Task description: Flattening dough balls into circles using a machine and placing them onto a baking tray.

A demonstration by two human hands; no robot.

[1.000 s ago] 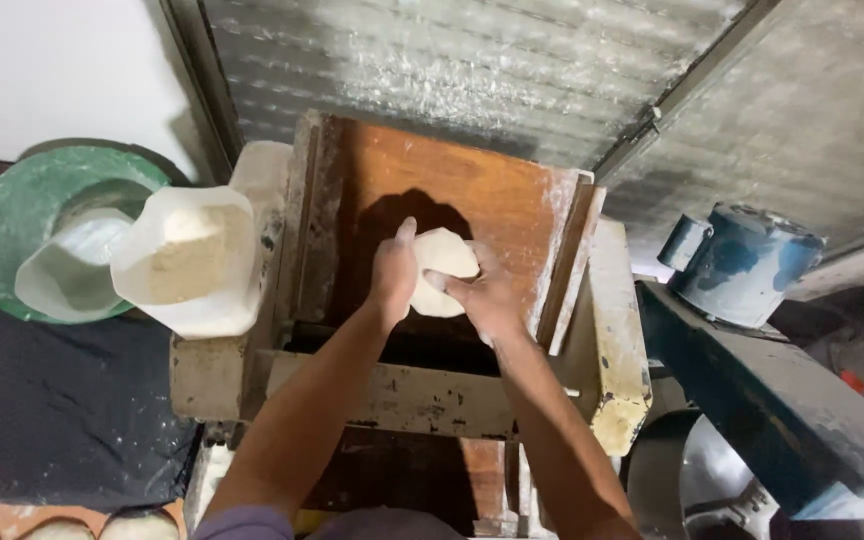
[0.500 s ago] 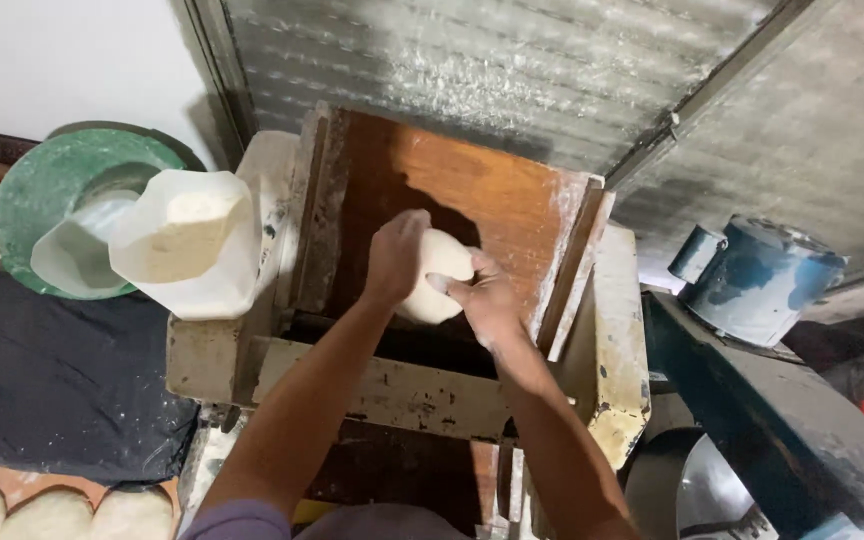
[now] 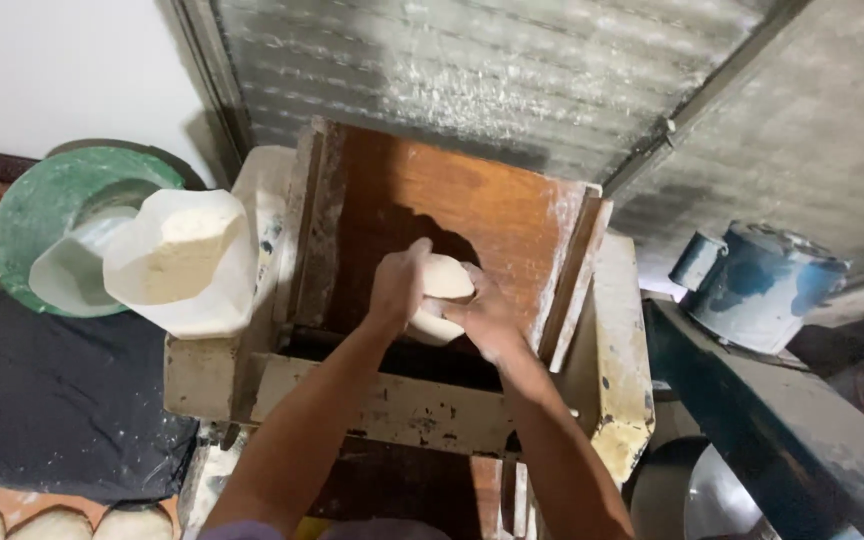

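A pale lump of dough [image 3: 442,290] is lying at the lower end of a sloping brown wooden chute [image 3: 452,200], just above the dark slot where the chute is meeting a cream-painted machine frame [image 3: 402,405]. Both hands are closing together on the dough: the left hand [image 3: 399,283] is pressing over its left side with fingers curled on top, and the right hand [image 3: 487,318] is cupping its right and lower edge. The forearms are reaching up from the bottom of the view across the frame.

Raised wooden side boards [image 3: 572,270] are bordering the chute, dusted with flour. Just left of the chute, a white plastic container [image 3: 187,260] filled with flour is resting on the frame's corner. Farther left, a green round basin [image 3: 42,210] is holding a white scoop [image 3: 72,275], beside a black cloth [image 3: 52,400]. At the bottom left corner, pale dough pieces [image 3: 52,522] are sitting in a row. To the right, a blue-grey metal can [image 3: 762,285] is standing on a dark ledge [image 3: 772,420].
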